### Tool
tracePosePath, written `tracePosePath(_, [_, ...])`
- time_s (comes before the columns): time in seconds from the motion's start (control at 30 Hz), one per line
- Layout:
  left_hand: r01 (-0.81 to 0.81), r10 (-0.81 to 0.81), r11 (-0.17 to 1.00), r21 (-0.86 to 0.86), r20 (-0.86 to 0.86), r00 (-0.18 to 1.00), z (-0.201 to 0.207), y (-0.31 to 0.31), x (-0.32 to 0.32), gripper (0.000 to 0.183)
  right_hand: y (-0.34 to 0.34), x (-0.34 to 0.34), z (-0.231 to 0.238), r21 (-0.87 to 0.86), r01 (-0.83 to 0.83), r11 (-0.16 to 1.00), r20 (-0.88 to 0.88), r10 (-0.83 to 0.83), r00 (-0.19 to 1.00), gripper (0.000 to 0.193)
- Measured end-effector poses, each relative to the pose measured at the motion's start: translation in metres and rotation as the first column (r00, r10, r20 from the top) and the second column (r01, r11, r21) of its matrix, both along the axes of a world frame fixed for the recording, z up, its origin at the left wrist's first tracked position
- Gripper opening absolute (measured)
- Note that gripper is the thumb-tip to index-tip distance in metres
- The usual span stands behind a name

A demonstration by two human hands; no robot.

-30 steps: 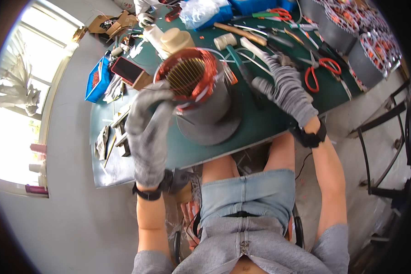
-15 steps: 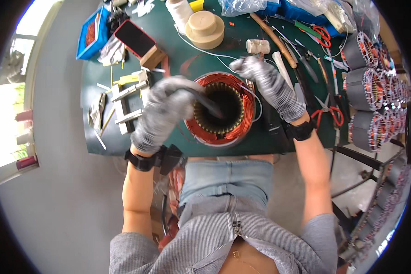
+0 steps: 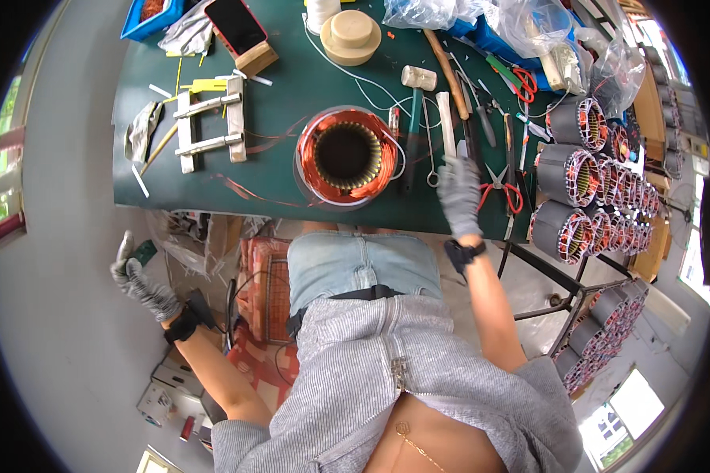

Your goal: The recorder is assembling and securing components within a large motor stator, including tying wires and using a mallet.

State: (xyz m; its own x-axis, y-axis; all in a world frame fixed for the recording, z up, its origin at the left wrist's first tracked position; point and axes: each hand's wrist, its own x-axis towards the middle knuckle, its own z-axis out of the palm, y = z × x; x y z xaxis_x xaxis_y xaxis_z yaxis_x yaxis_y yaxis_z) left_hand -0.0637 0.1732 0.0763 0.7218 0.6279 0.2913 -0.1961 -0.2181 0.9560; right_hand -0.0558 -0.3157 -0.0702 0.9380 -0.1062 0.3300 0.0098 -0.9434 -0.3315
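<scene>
A motor stator with orange-red copper windings and a white cord at its rim stands on the green table. My left hand, in a grey-white glove, is off the table's left side, low and far out. A small dark green piece shows between its fingers; its kind is unclear. My right hand, gloved alike and blurred, is over the table's front right, at the lower end of a pale flat stick. Its fingers are smeared, so any grip is hidden. Red-handled scissors lie to its right.
A white-headed mallet and several long tools lie beyond my right hand. A wooden-barred frame, a phone and a cream stepped block are on the table. Finished stators line the right edge.
Both hands have left the stator. My left hand swung down and left, off the table; my right moved toward the tools at the front right. The view has shifted, and the stator's bore is uncovered.
</scene>
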Motion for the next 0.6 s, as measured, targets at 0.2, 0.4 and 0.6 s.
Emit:
tracePosePath(0.2, [0.183, -0.156, 0.979, 0.091, -0.245, 0.957, -0.021, -0.129, 0.009, 0.018, 0.057, 0.065, -0.049, 0.125, 0.160, 0.979, -0.278, -0.120, 0.953, 0.087])
tracePosePath(0.4, [0.154, -0.094, 0.974, 0.168, -0.318, 0.943, -0.087, -0.236, 0.046, 0.029, -0.051, 0.080, 0.006, 0.195, -0.047, 0.980, -0.242, 0.094, 0.966, 0.042])
tracePosePath(0.6, [0.245, -0.168, 0.923, 0.297, -0.261, 0.951, -0.100, -0.228, 0.055, 0.028, -0.081, 0.045, 0.191, 0.783, 0.190, 0.593, -0.474, 0.370, 0.799, 0.032])
